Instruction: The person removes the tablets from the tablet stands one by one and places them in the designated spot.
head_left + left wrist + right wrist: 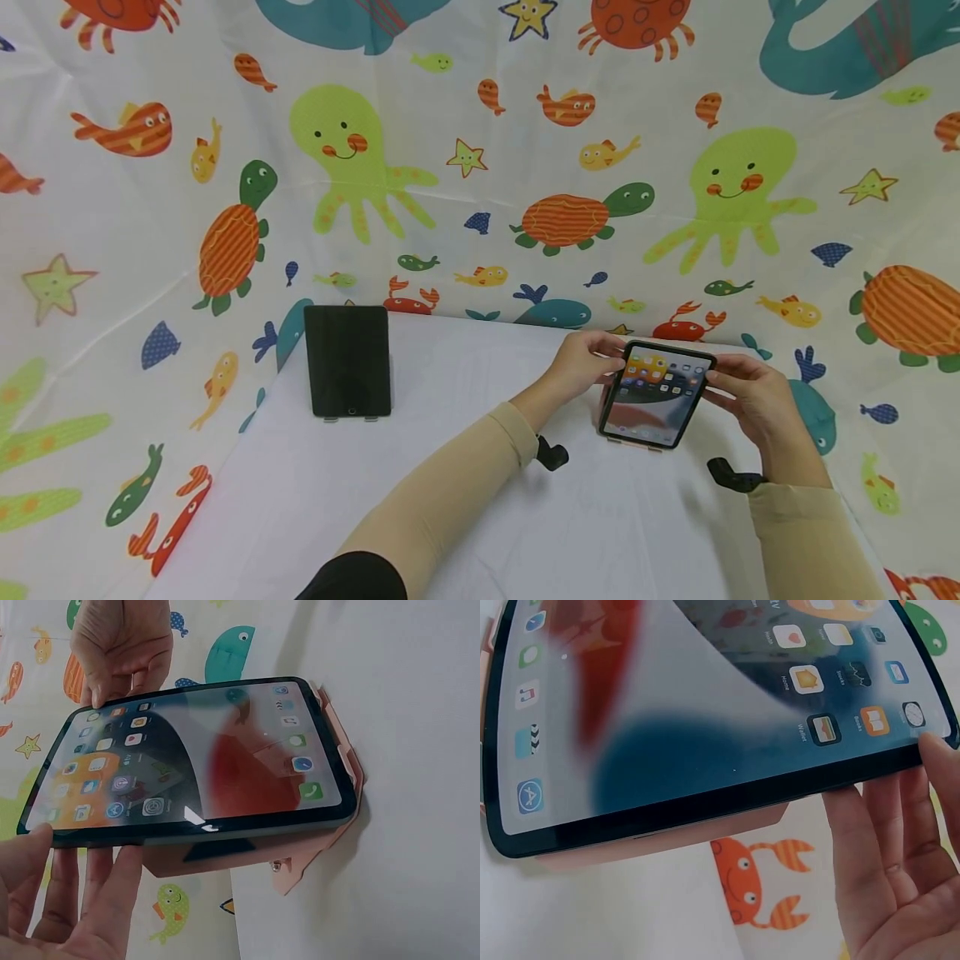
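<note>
A tablet with a lit home screen of app icons leans on a rose-pink metal stand at the right of the table. My left hand pinches its upper left edge, thumb on the front rim and fingers behind. On the opposite side my right hand grips the upper right edge, its thumb at the corner near the clock icon in the right wrist view. The tablet's lower edge sits at the stand's front lip, while its upper part stands a little off the back plate in the left wrist view.
A second tablet with a dark screen stands upright on a holder at the left. White cloth covers the table. Behind it hangs a curtain printed with sea animals, close to the table's far edge.
</note>
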